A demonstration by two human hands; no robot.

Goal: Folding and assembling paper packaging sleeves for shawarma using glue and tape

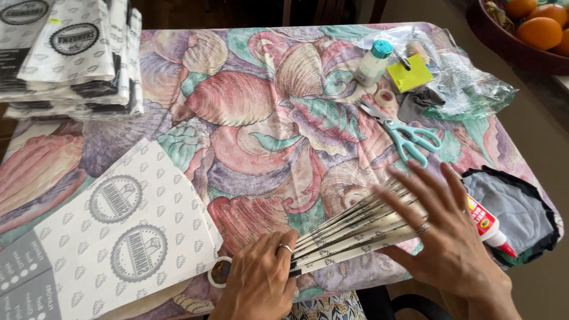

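head view looks down on a table (89, 160) covered by a cloth printed with large pastel shells. at about eight o'clock lies a big flat sheet of patterned paper (127, 237), white with small grey leaf marks and round stamps. at ten o'clock sits a stack of folded patterned paper (77, 53) of the same kind. at four o'clock, at the table's edge, lies a piece of dark grey fabric (515, 210). at two o'clock is a crumpled clear plastic bag (468, 86).

near six o'clock lies the pleated paper fan (355, 228), its folds gathered at the lower left and splayed toward the upper right. the right hand (444, 237) lies flat on the fan's wide end, fingers straight and spread apart. the left hand (261, 278) presses on the gathered end, fingers bent and held close together, a ring on one.

smaller things: teal-handled scissors (403, 133) at two o'clock, a yellow pad of sticky notes (410, 74) beside a small white bottle with a teal cap (373, 62), a glue bottle with a red tip (489, 228) just beside the right hand, and a tape roll (218, 272) touching the left hand.
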